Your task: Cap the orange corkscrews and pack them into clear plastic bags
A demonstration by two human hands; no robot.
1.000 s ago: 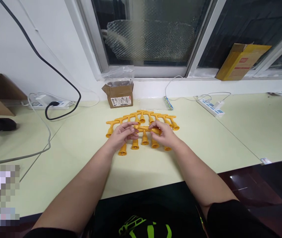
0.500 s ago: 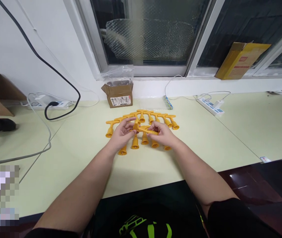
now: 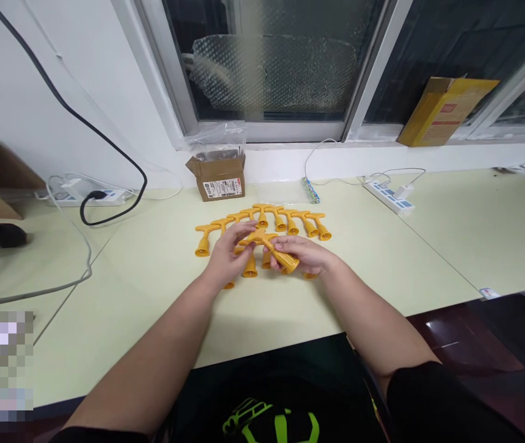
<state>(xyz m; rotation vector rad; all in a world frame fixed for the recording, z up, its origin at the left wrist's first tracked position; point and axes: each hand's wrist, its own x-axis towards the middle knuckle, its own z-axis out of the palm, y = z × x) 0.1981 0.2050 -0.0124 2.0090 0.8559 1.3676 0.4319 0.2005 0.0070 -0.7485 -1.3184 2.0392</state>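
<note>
Holding a yellow handle just over other handles on the tabletop, pinched by left hand and wrapped by right hand. Could slip from loose fingers, or bump neighbours crooked.

The yellow T-shaped piece is hanging at a tilt, crossbar pointing upper left, ribbed flared end angling lower right; matching yellow pieces are lying in an arched row behind, more spreading beneath, partly hidden.
</note>
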